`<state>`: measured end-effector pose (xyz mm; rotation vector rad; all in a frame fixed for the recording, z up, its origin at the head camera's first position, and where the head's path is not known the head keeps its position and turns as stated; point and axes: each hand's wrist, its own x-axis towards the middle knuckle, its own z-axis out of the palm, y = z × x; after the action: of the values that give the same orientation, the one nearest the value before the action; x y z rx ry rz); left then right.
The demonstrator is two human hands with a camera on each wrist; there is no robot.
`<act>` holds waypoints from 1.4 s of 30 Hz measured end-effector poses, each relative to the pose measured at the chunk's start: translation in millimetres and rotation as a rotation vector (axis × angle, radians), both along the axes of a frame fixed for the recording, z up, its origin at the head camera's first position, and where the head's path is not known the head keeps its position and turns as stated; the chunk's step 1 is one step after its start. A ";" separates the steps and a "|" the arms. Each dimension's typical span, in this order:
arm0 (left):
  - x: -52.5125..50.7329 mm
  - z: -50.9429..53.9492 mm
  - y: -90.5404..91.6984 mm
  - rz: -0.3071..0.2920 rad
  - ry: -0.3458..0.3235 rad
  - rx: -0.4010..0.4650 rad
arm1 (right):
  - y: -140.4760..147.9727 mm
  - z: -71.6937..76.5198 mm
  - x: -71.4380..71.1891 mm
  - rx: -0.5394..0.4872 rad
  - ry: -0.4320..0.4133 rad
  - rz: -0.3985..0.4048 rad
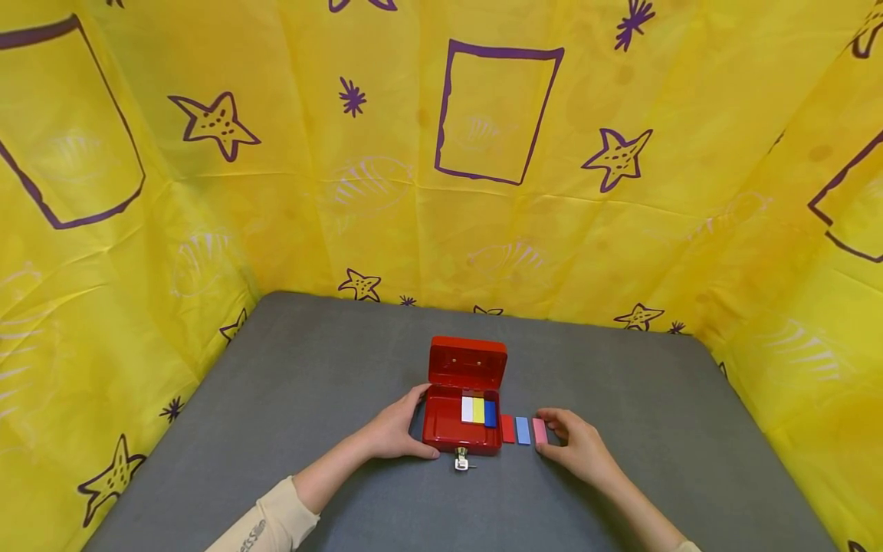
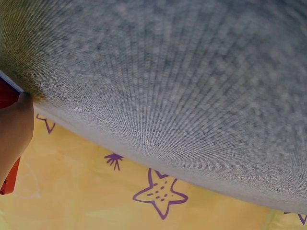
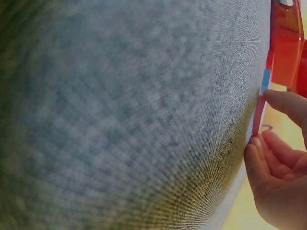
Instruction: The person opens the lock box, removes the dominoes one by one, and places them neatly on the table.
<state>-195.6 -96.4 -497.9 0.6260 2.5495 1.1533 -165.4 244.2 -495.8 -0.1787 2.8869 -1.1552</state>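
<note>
A red metal box point(image 1: 462, 441) stands with its lid point(image 1: 467, 362) raised; white point(image 1: 467, 409), yellow point(image 1: 478, 410) and blue point(image 1: 490, 414) blocks lie side by side in its right part. My left hand point(image 1: 396, 431) grips the box's left side, thumb at the front corner, fingers at the back. Right of the box lie a red block point(image 1: 507, 428), a light blue block point(image 1: 522, 431) and a pink block point(image 1: 539, 431). My right hand point(image 1: 579, 448) pinches the pink block by its two ends, thumb nearest me; the right wrist view shows the fingers around the pink block point(image 3: 258, 115).
A lock with a key point(image 1: 461, 460) sits at the box's front. The grey table point(image 1: 331, 345) is bordered by yellow cloth walls point(image 1: 386, 230) with purple starfish drawings.
</note>
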 end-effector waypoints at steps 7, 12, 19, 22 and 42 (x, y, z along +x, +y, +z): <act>0.1 -0.6 -0.3 -0.004 0.003 0.007 | 0.5 3.9 1.0 -0.035 -0.031 -0.012; -1.1 -0.9 -0.8 -0.009 0.003 0.010 | 0.6 6.4 0.6 -0.086 -0.076 -0.046; -1.0 1.5 -0.2 -0.008 -0.001 0.008 | 0.6 7.3 -1.1 -0.130 -0.114 -0.075; -0.5 1.9 -0.2 -0.008 -0.003 0.010 | 1.1 7.7 -1.4 -0.141 -0.128 -0.076; -1.3 -2.3 -0.7 -0.012 0.014 0.004 | 3.8 11.9 -1.0 -0.392 -0.215 -0.057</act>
<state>-196.9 -97.1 -500.2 0.6519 2.5520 1.1538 -166.4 248.0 -483.9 0.0211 2.4719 -1.6292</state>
